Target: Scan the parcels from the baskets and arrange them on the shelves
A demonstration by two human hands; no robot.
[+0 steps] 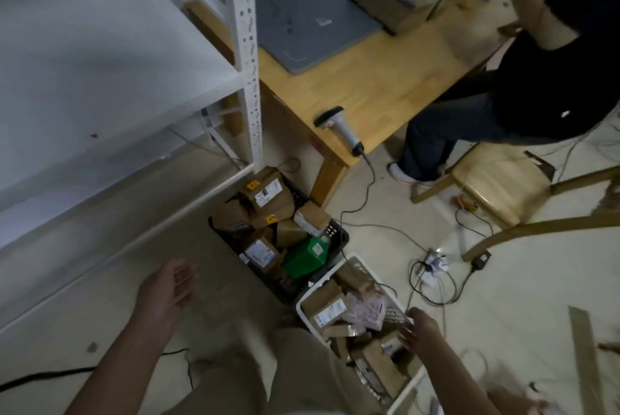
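Right grip (419, 327), fingers apart and holding nothing, is over the white basket (354, 260), with parcels (323, 305) directly beneath and just left of it; left grip (164, 290), slack and empty, is farther off.

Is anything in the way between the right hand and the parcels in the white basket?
Nothing visible. The white basket is open on top, and the right hand is over its right rim, beside the brown parcels. Blur hides whether it touches one.
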